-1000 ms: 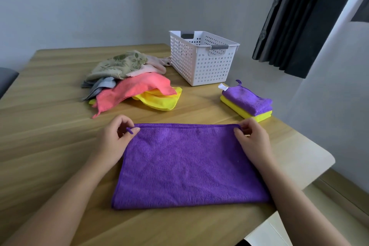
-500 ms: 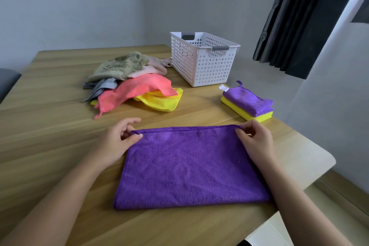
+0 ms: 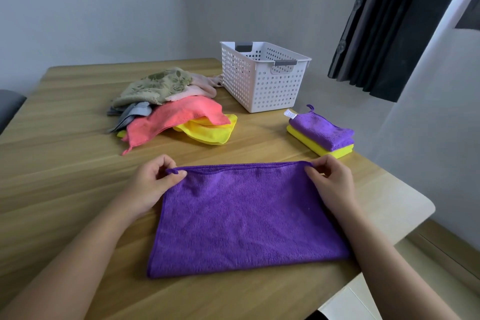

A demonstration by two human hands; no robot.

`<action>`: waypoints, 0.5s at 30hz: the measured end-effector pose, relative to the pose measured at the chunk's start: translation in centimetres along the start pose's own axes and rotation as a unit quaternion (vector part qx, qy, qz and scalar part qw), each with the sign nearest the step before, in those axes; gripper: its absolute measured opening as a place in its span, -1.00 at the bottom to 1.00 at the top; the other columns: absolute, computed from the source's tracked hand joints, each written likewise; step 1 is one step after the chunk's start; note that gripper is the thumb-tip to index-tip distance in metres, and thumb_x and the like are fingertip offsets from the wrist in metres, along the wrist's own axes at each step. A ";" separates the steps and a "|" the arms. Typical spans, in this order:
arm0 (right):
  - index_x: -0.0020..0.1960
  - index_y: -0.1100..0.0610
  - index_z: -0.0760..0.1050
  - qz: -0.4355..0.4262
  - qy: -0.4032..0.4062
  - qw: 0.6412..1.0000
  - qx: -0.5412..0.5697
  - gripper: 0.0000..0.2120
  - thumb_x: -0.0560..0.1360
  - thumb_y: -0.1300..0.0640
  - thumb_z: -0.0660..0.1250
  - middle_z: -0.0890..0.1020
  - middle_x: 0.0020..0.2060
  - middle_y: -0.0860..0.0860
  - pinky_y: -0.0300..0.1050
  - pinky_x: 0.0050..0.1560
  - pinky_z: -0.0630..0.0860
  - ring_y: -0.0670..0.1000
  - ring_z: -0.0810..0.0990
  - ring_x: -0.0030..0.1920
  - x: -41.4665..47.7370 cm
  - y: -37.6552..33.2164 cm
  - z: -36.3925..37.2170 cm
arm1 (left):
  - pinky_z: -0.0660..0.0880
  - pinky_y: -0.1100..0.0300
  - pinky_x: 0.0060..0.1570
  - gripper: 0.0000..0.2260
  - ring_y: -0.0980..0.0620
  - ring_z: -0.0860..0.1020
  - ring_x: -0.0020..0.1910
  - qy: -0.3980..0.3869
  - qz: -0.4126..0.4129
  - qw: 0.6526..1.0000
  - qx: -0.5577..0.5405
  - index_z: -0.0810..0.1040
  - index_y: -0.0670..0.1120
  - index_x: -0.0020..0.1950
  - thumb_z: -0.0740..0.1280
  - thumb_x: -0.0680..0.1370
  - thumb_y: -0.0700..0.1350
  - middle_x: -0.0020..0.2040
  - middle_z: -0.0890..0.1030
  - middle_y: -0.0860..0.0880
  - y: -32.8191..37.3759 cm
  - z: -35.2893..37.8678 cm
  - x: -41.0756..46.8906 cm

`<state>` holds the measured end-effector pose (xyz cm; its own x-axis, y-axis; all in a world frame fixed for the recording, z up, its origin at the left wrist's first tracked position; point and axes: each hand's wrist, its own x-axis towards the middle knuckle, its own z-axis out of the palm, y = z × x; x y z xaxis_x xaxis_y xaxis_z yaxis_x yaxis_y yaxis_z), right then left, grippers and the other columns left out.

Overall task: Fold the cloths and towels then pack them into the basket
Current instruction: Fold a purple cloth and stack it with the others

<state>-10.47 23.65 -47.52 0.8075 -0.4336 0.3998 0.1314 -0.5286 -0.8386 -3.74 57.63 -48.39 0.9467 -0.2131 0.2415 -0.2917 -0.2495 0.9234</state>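
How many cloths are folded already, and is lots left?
Two look folded: a small purple cloth on a yellow cloth. The left hand and right hand pinch the far corners of the big purple cloth. The messy pile is unfolded, and nothing shows inside the white basket.

Bare left forearm (image 3: 85,249) and bare right forearm (image 3: 387,257), bare-fingered left grip (image 3: 153,184) and right grip (image 3: 335,186).

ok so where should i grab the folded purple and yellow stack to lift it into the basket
Probably pinch the folded stack whole, thumb on the purple cloth, fingers under the yellow cloth, from its long near-left side: it lies flat and the yellow edge sticks out there, facing you.
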 end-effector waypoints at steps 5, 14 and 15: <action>-0.25 0.08 0.49 0.010 -0.011 1.000 0.014 -0.77 0.43 0.38 0.36 0.58 -0.28 -0.11 -0.49 -0.27 0.41 -0.28 0.53 -0.29 0.2 0.1 0.0 | 0.40 0.25 -0.18 -0.86 0.12 0.50 -0.26 0.018 -0.020 1.000 0.013 0.55 -0.06 -0.21 0.35 0.51 -0.26 -0.32 0.57 0.08 0.0 -0.2 0.0; -0.21 0.16 0.49 0.086 -0.049 0.985 0.140 -0.80 0.49 0.41 0.27 0.56 -0.32 0.02 -0.37 -0.35 0.49 -0.15 0.53 -0.35 0.1 -1.0 -1.1 | 0.33 0.12 -0.16 -0.85 0.09 0.42 -0.26 0.117 -0.021 0.992 -0.053 0.45 0.00 -0.21 0.30 0.57 -0.11 -0.28 0.47 0.03 2.5 0.9 0.4; -0.21 0.17 0.48 0.101 -0.060 0.977 0.180 -0.79 0.49 0.43 0.25 0.55 -0.32 0.02 -0.34 -0.33 0.50 -0.13 0.53 -0.34 0.2 -1.5 -1.4 | 0.33 0.09 -0.14 -0.86 0.05 0.43 -0.25 0.122 -0.018 0.991 -0.058 0.46 0.02 -0.21 0.33 0.54 -0.04 -0.27 0.48 0.01 3.1 0.9 0.4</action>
<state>-11.31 23.33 -45.62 0.8965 -0.4031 0.1839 0.1378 -0.1409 -0.9804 -4.42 55.93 -45.71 0.9652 0.0321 0.2597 -0.2530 -0.1397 0.9573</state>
